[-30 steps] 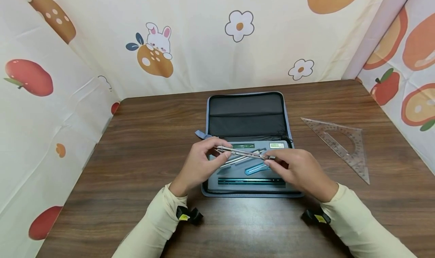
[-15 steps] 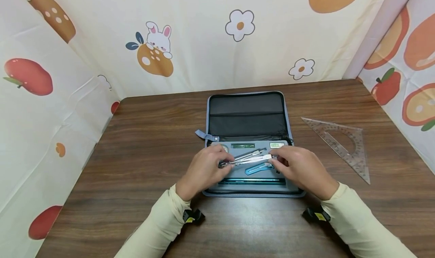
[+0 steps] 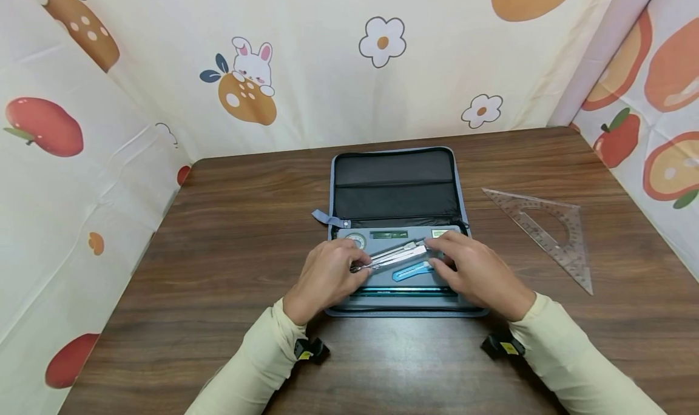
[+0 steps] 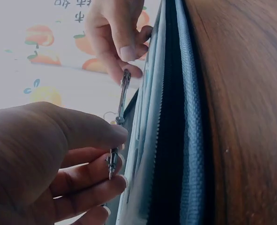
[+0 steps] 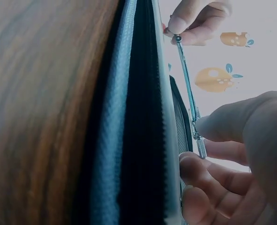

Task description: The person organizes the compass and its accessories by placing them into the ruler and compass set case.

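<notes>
Compass (image 3: 398, 257): looks metal, so I'd guess light, stiff, kinda slick — best held by the ends, minding the thin tips. It's over the tray (image 3: 377, 280), can't tell if touching.
My left hand (image 3: 327, 275): pinching one end, thumb against fingers.
My right hand (image 3: 475, 269): at the other end, honestly can't tell if it's gripping.
Case (image 3: 393, 202): lid back — tray holds another metal tool (image 3: 411, 244), blue cutter (image 3: 411, 272), green pencils (image 3: 404, 292).

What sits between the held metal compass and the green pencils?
In the head view, a light-blue tool lies between compass and pencils, on the grey tray.
</notes>
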A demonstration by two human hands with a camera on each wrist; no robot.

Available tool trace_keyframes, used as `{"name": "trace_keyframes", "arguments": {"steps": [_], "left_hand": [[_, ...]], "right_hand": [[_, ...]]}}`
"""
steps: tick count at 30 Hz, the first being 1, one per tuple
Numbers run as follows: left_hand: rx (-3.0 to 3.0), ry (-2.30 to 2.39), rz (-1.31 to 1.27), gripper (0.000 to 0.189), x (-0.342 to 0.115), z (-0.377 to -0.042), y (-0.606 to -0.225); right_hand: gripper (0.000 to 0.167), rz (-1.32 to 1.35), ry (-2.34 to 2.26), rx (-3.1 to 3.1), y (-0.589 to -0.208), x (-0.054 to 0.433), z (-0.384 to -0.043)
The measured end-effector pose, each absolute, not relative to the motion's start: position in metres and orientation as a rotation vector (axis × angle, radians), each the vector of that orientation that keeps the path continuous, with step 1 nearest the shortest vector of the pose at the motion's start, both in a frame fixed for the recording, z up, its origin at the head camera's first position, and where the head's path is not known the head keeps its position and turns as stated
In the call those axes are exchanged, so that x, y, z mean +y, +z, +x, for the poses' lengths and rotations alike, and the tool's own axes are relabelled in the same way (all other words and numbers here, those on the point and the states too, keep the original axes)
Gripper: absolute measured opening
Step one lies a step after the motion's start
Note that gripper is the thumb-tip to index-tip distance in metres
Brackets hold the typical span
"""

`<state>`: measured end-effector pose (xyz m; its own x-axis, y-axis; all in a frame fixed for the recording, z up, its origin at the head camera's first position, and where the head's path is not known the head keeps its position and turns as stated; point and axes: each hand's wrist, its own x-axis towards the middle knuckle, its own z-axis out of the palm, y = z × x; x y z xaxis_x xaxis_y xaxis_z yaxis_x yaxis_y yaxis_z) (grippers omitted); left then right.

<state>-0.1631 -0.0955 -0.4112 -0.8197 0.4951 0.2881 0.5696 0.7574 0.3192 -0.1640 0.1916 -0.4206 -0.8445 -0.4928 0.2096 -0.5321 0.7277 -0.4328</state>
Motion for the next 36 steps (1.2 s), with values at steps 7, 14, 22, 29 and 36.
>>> {"name": "trace_keyframes", "arguments": {"steps": [7,14,22,29,36], "left_hand": [[-2.797,-0.551,-0.841,0.004,-0.096,-0.162,-0.411],[-2.785,-0.457,-0.868,0.004,-0.092,-0.158,-0.410],[-2.788,-0.420,-0.861,0.005,-0.092,-0.155,-0.408],[-2.831,-0.517,-0.892,0.005,-0.092,-0.154,-0.406],[-2.846,-0.465,-0.897,0.007,-0.091,-0.151,-0.404]], "right_hand": [[0.040,0.857,0.779,-2.839,-0.422,0.191,-0.164],[0.036,0.843,0.837,-2.850,-0.419,0.191,-0.164],[0.034,0.807,0.879,-2.876,-0.417,0.191,-0.163],[0.027,0.771,0.912,-2.817,-0.414,0.197,-0.164],[0.020,0.702,0.918,-2.733,-0.410,0.215,-0.174]]}}
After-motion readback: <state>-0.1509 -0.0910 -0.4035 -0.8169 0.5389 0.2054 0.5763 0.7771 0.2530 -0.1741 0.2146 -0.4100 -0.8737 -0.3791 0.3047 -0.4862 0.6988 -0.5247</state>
